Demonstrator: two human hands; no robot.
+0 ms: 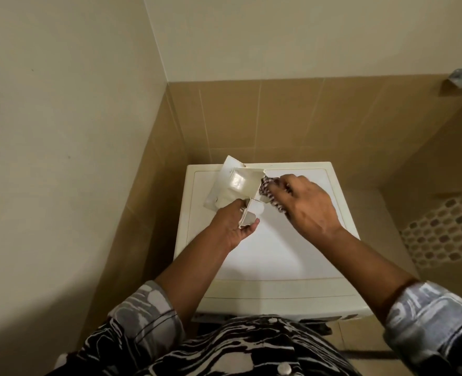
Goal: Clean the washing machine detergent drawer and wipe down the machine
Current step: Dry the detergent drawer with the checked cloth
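The white detergent drawer (238, 185) is lifted out and held tilted above the cream washing machine top (273, 251). My left hand (233, 226) grips the drawer's near end, thumb on its front edge. My right hand (308, 207) holds a dark patterned cloth (271, 194) bunched against the drawer's right side. Most of the cloth is hidden under my fingers. The drawer's compartments face up towards me.
The machine stands in a corner between a cream wall on the left and tan tiles (292, 123) behind. A mosaic tile strip (446, 232) runs down the right. A metal fitting (460, 77) sticks out of the wall at upper right.
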